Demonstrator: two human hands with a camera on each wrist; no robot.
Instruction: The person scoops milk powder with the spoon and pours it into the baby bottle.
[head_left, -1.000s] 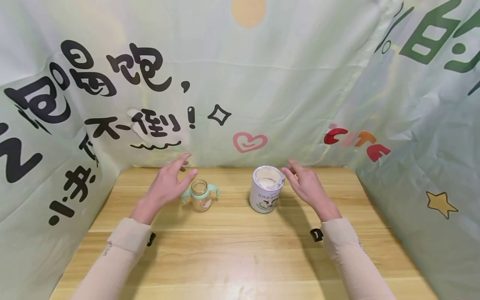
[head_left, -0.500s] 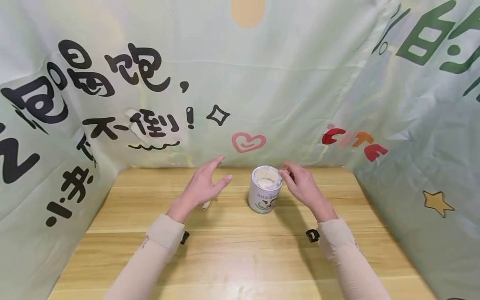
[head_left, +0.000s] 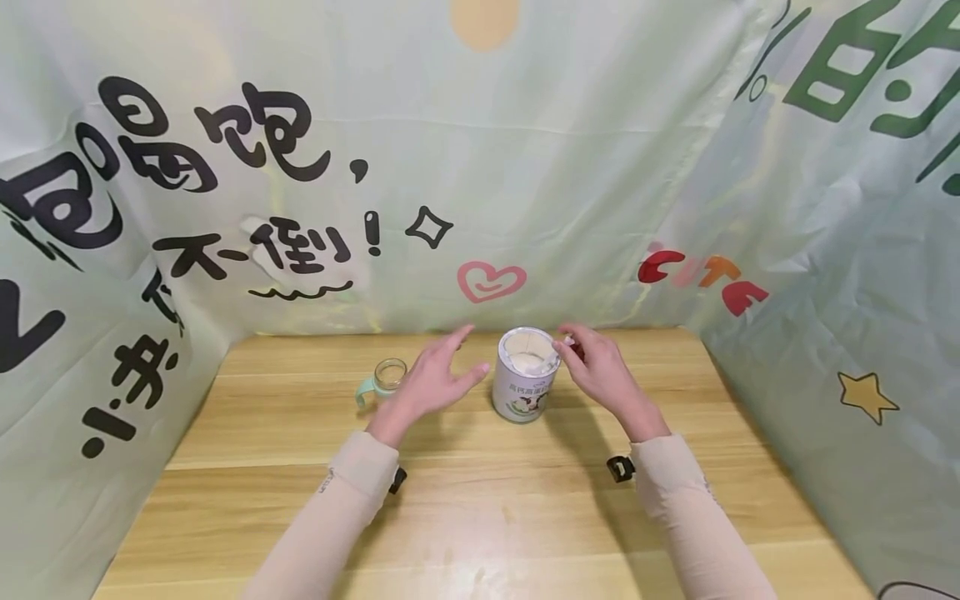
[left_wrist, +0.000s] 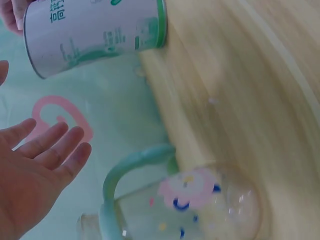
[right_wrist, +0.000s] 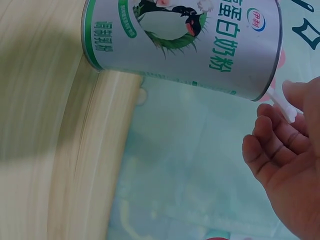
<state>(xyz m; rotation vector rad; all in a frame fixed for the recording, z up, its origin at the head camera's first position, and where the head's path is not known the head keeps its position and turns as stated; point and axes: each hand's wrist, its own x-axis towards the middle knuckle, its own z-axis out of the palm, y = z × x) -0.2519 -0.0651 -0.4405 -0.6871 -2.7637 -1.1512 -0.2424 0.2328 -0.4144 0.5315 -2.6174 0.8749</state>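
A white milk powder can (head_left: 517, 396) stands upright on the table, its top uncovered and pale powder inside. My right hand (head_left: 603, 375) is at the can's right rim, pinching the white handle of a scoop (right_wrist: 284, 106) between thumb and fingers; the scoop's other end is hidden in the can. My left hand (head_left: 431, 383), fingers extended and thumb apart, hovers just left of the can without touching it. Behind my left wrist, a clear baby bottle (head_left: 390, 373) with mint-green handles stands uncapped and partly covered. The left wrist view shows its printed side (left_wrist: 190, 192).
The wooden table (head_left: 480, 517) reaches back to a pale green printed cloth (head_left: 585, 183), which also hangs along both sides. Dark wrist straps (head_left: 621, 468) sit at the cuffs.
My left hand has moved right, from beside the bottle, past it, to near the can. My right hand has closed in on the scoop handle at the rim. The view shifts slightly.
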